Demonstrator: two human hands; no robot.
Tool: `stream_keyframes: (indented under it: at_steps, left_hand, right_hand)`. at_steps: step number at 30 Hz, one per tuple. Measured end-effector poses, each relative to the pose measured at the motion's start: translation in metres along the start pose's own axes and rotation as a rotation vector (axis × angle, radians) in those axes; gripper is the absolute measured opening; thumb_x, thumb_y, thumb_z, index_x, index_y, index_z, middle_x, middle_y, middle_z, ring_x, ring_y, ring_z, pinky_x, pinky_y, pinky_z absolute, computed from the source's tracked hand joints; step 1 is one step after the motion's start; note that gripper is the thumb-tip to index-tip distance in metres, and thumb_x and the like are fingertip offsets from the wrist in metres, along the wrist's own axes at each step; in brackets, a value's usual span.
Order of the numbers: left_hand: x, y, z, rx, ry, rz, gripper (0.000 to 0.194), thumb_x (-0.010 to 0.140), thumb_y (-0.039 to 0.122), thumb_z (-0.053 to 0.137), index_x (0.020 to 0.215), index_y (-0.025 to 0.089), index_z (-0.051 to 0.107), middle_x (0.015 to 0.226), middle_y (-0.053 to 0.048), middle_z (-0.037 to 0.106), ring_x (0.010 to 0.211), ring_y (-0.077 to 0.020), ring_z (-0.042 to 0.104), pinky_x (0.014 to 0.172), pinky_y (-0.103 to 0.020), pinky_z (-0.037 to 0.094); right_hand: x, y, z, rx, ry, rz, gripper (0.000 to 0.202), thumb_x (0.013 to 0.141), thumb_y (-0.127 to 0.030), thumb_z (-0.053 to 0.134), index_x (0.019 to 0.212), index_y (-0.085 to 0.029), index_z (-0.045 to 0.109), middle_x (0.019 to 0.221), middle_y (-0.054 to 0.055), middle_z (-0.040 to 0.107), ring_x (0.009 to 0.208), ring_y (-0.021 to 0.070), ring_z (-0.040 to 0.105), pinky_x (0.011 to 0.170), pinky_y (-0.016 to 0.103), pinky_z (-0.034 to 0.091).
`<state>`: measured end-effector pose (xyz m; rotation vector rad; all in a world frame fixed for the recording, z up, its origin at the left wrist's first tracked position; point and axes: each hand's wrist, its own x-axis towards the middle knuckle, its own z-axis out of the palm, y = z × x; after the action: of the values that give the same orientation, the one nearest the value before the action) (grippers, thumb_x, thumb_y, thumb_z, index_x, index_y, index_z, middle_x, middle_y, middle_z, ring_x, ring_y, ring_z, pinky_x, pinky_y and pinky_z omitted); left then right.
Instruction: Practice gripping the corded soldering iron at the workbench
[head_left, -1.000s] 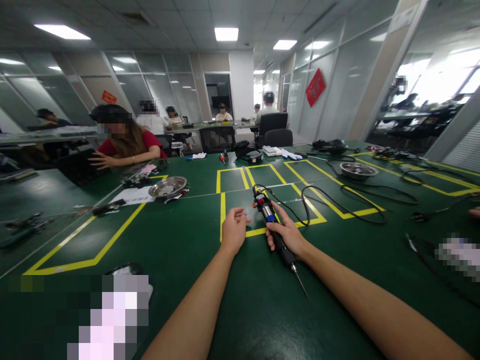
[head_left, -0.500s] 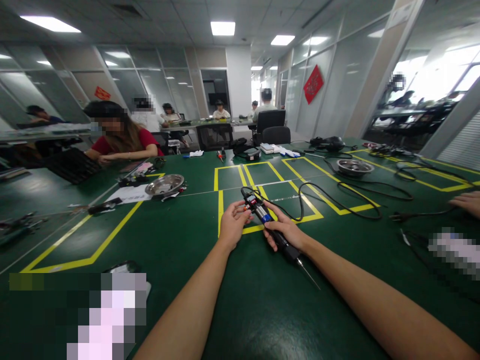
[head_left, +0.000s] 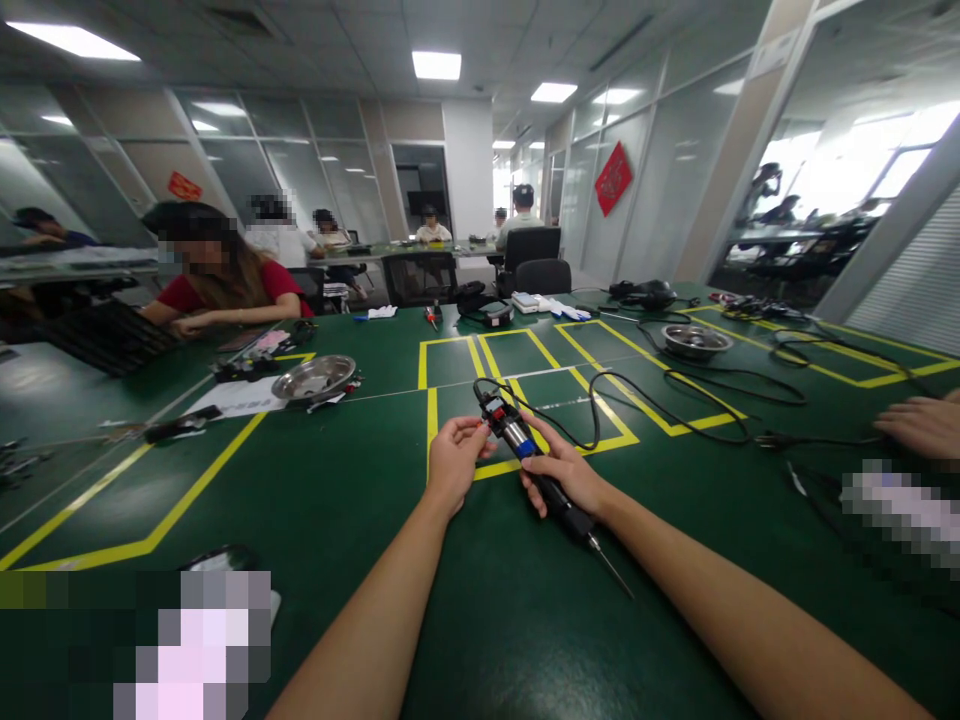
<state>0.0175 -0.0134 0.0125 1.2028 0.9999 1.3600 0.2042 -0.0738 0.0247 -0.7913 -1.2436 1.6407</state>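
My right hand point(head_left: 564, 468) is wrapped round the black body of an electric screwdriver point(head_left: 551, 490) with a blue ring and a silver collar. It is held slanted above the green table, its long thin bit point(head_left: 613, 570) pointing down and right towards me. At the far end, where a black cable point(head_left: 592, 412) joins it, the fingers of my left hand point(head_left: 456, 460) are pinched together against the tool's rear part. A small orange-red bit shows at those fingertips; what exactly they hold is too small to make out.
Yellow tape point(head_left: 431, 430) marks rectangles on the green table point(head_left: 480, 640). Metal bowls stand left point(head_left: 315, 378) and right point(head_left: 697, 342). Another person's hand point(head_left: 922, 425) rests at the right edge, and a person in red point(head_left: 251, 285) sits across on the left. The cable loops rightward.
The view has shifted slightly right, so things sit further left. My left fingertips have drawn a little closer together at the screwdriver's rear end. My right hand keeps its grip.
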Motion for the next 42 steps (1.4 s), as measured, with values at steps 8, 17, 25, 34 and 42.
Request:
stream_keyframes:
  at_steps: [8, 17, 25, 34, 42]
  left_hand:
    - [0.001, -0.001, -0.003, -0.029, 0.038, -0.001, 0.041, 0.071, 0.035, 0.082, 0.099, 0.011, 0.065, 0.091, -0.009, 0.073, 0.069, -0.0148, 0.069, 0.062, -0.026, 0.054]
    - [0.004, 0.002, -0.005, -0.175, -0.025, -0.094, 0.037, 0.083, 0.031, 0.074, 0.111, 0.010, 0.065, 0.108, -0.015, 0.072, 0.075, -0.0157, 0.071, 0.064, -0.024, 0.055]
    - [0.006, 0.012, -0.017, -0.383, -0.121, -0.242, 0.021, 0.089, 0.022, 0.066, 0.105, 0.008, 0.067, 0.102, -0.015, 0.073, 0.084, -0.0197, 0.073, 0.079, -0.032, 0.059]
    - [0.005, 0.010, -0.012, -0.219, -0.202, -0.267, 0.021, 0.083, 0.027, 0.074, 0.088, 0.008, 0.065, 0.087, -0.014, 0.074, 0.075, -0.0205, 0.073, 0.079, -0.035, 0.059]
    - [0.004, 0.014, -0.010, -0.235, -0.178, -0.263, 0.016, 0.087, 0.024, 0.067, 0.087, 0.008, 0.064, 0.088, -0.016, 0.074, 0.077, -0.0215, 0.074, 0.078, -0.036, 0.060]
  right_hand:
    - [-0.002, 0.000, 0.002, -0.026, 0.004, 0.002, 0.098, 0.084, -0.028, 0.067, 0.160, -0.037, 0.005, 0.070, -0.004, 0.065, 0.049, 0.0164, 0.064, 0.043, 0.028, 0.054]
    - [0.003, 0.004, -0.002, 0.008, 0.004, -0.012, 0.099, 0.084, -0.025, 0.065, 0.160, -0.037, 0.002, 0.070, -0.004, 0.065, 0.048, 0.0163, 0.063, 0.042, 0.027, 0.053]
    - [-0.002, 0.003, 0.000, 0.011, -0.043, -0.016, 0.096, 0.087, -0.026, 0.064, 0.160, -0.039, 0.004, 0.072, -0.004, 0.065, 0.048, 0.0149, 0.062, 0.042, 0.026, 0.053]
    - [0.000, 0.007, -0.002, 0.007, -0.077, -0.002, 0.097, 0.086, -0.025, 0.066, 0.159, -0.040, 0.004, 0.072, -0.004, 0.066, 0.049, 0.0159, 0.064, 0.043, 0.027, 0.054]
    - [-0.001, 0.002, 0.000, 0.014, -0.043, 0.000, 0.098, 0.086, -0.025, 0.066, 0.161, -0.037, 0.004, 0.070, -0.004, 0.066, 0.048, 0.0151, 0.063, 0.042, 0.025, 0.053]
